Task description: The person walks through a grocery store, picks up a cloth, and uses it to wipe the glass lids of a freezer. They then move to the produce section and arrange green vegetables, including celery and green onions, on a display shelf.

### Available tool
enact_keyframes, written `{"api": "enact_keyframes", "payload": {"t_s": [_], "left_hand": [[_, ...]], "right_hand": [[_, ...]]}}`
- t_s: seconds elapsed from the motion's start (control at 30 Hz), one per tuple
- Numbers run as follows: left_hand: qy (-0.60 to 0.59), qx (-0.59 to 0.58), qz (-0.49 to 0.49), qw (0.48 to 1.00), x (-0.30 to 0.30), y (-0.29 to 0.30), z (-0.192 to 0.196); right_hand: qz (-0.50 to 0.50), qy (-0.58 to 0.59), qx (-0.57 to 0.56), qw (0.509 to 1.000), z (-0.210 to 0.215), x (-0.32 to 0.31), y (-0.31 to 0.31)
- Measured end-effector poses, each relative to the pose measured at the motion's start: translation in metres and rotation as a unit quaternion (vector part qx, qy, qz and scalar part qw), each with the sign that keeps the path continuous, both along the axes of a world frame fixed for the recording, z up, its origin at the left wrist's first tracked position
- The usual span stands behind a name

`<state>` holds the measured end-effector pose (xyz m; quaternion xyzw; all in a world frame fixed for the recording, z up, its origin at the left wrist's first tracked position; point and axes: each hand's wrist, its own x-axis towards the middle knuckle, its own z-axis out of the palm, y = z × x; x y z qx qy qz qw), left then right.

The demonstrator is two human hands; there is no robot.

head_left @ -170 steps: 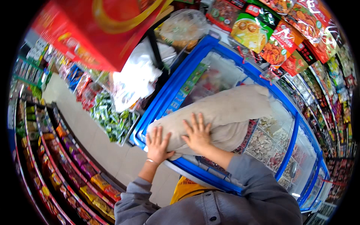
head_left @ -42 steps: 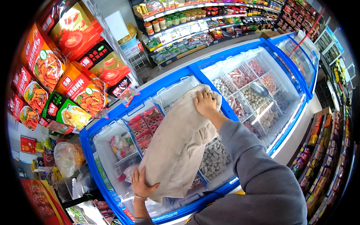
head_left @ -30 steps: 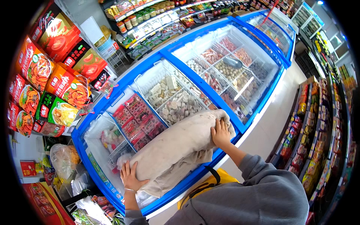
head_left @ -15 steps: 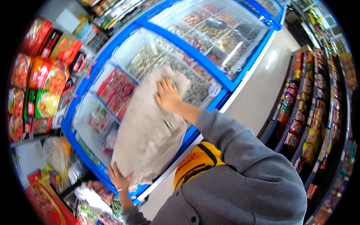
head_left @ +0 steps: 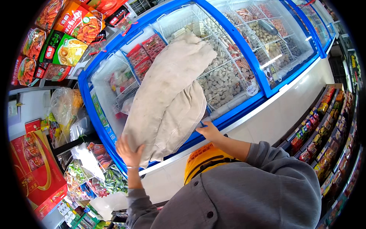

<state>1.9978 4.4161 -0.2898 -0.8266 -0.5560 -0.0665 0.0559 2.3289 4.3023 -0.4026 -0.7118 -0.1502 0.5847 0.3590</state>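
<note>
A large beige cloth (head_left: 164,84), loosely folded with one flap doubled over, lies slanting across the glass top of a blue-framed chest freezer (head_left: 240,42). My left hand (head_left: 129,152) rests open on the cloth's near left end, fingers spread flat. My right hand (head_left: 210,131) is at the freezer's front edge, just beside the folded flap's right corner. Its fingers are bent and partly hidden, so whether they grip the edge or the cloth is unclear. Through the glass, frozen foods (head_left: 219,86) show in wire-divided sections, with red packets (head_left: 146,53) on the left.
Colourful food packets (head_left: 68,49) stand at the upper left, above a clear plastic bag (head_left: 65,105). A red box (head_left: 36,168) and bagged greens (head_left: 114,179) sit at the lower left. Snack shelves (head_left: 324,129) line the right, across a pale tiled aisle (head_left: 267,114).
My right hand has left the cloth's far part and drawn back to the freezer's front edge. My left hand stays on the near end. The view has shifted.
</note>
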Motion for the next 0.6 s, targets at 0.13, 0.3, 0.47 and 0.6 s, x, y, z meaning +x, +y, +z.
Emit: {"api": "enact_keyframes", "payload": {"t_s": [0.13,0.3,0.47,0.6], "left_hand": [[-0.105,-0.188,-0.154,0.964,0.064,-0.074,-0.01],[-0.089,-0.241,-0.064,0.964,0.034,-0.102,-0.07],[-0.035,-0.28,-0.027,0.959,0.024,-0.089,-0.072],[-0.096,-0.254,0.015,0.962,0.027,-0.09,-0.069]], "right_hand": [[-0.177,0.119,0.018,0.977,0.033,-0.024,0.039],[-0.148,0.299,-0.011,0.943,0.043,-0.016,0.086],[-0.171,0.287,0.069,0.94,0.044,0.003,0.091],[-0.203,0.241,0.041,0.948,0.047,0.03,0.077]]}}
